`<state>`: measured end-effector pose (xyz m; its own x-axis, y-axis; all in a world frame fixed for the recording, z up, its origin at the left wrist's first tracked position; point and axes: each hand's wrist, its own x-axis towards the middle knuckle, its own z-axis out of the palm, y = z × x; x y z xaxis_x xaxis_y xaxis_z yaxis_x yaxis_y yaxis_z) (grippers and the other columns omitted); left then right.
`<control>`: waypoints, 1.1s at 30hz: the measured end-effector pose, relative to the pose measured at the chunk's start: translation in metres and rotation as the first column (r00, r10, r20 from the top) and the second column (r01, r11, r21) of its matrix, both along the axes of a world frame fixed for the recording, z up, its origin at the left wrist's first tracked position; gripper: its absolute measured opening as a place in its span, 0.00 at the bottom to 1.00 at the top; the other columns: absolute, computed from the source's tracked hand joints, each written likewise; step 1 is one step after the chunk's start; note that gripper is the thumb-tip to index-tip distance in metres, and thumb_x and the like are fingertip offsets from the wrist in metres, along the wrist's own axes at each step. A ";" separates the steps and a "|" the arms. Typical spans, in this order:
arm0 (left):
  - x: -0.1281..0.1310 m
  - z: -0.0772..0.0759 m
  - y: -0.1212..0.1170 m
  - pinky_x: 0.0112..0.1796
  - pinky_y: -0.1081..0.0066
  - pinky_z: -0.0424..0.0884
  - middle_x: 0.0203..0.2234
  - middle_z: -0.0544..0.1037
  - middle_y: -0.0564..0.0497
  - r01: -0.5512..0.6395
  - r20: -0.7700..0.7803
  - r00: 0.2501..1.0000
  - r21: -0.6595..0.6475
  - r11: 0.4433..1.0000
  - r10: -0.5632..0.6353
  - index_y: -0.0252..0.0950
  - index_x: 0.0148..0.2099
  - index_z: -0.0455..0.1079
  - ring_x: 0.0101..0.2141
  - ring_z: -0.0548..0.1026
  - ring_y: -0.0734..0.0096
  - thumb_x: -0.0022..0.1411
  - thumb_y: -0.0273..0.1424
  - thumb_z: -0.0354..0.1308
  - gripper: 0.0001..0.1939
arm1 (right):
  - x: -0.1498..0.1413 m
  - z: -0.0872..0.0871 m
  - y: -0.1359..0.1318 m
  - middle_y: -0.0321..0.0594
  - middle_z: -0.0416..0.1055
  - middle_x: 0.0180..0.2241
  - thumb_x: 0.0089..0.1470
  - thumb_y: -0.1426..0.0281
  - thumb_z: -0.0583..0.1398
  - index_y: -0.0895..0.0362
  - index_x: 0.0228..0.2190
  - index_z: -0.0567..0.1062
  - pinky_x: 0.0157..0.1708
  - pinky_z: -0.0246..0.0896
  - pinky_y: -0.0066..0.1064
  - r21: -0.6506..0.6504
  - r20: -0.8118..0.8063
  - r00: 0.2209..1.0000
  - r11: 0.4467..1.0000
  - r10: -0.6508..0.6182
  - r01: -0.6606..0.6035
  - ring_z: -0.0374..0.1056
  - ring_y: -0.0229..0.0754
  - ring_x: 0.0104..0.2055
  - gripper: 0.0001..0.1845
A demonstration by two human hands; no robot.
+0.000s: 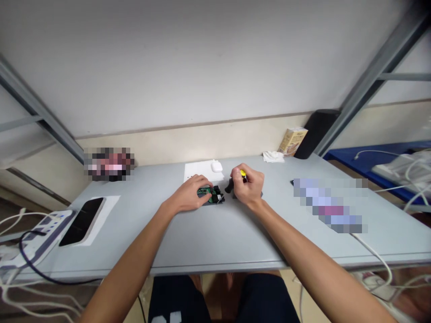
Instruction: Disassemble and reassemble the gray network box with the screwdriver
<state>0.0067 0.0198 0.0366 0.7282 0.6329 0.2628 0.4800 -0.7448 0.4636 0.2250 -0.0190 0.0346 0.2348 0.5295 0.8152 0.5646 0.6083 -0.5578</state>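
A green circuit board (203,191) with black parts along its right end lies on the desk, near the middle. My left hand (188,194) grips the board from its left side, thumb on the near edge and fingers on the far edge. To the right of the board, my right hand (248,185) is closed in a fist around a black-and-yellow tool (243,173). Yellow shows above the thumb, and a black part sticks out toward the board. The fist hides most of the tool, so its exact kind cannot be made out. Something dark lies partly hidden under this hand.
Behind the board are a white sheet (195,171) with small dark specks and a white earbud case (216,166). A phone (83,221) and a power strip (40,235) lie left. At the back right stand a carton (292,141), crumpled tissue (273,156) and a black cylinder (316,133).
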 end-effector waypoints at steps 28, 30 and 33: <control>-0.013 0.008 0.014 0.52 0.59 0.71 0.43 0.77 0.48 0.004 0.077 0.997 -0.180 0.984 0.010 0.40 0.43 0.77 0.47 0.74 0.59 0.60 0.28 0.59 0.10 | -0.008 -0.003 0.003 0.31 0.62 0.18 0.64 0.60 0.54 0.54 0.24 0.71 0.26 0.52 0.30 -0.104 -0.120 0.993 0.995 -0.016 0.004 0.57 0.35 0.21 0.19; -0.013 0.009 0.013 0.54 0.58 0.71 0.43 0.77 0.48 0.007 0.051 0.999 -0.219 0.976 0.005 0.41 0.43 0.79 0.49 0.73 0.58 0.61 0.31 0.61 0.08 | -0.007 -0.005 0.005 0.30 0.62 0.19 0.64 0.60 0.54 0.54 0.25 0.71 0.26 0.53 0.30 -0.138 -0.181 0.983 0.990 -0.028 0.003 0.57 0.36 0.21 0.18; -0.013 0.005 0.014 0.55 0.58 0.69 0.44 0.77 0.48 0.009 0.028 1.000 -0.236 0.972 -0.003 0.43 0.42 0.80 0.51 0.73 0.56 0.64 0.36 0.63 0.07 | -0.005 -0.008 0.009 0.31 0.64 0.21 0.65 0.59 0.55 0.54 0.27 0.72 0.28 0.54 0.30 -0.187 -0.249 0.967 0.982 -0.044 -0.004 0.58 0.36 0.23 0.18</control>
<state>-0.0066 0.0337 0.0412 0.7270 0.6749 0.1263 0.4605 -0.6157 0.6394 0.2202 -0.0097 0.0266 0.4315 0.6584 0.6167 0.4026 0.4713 -0.7847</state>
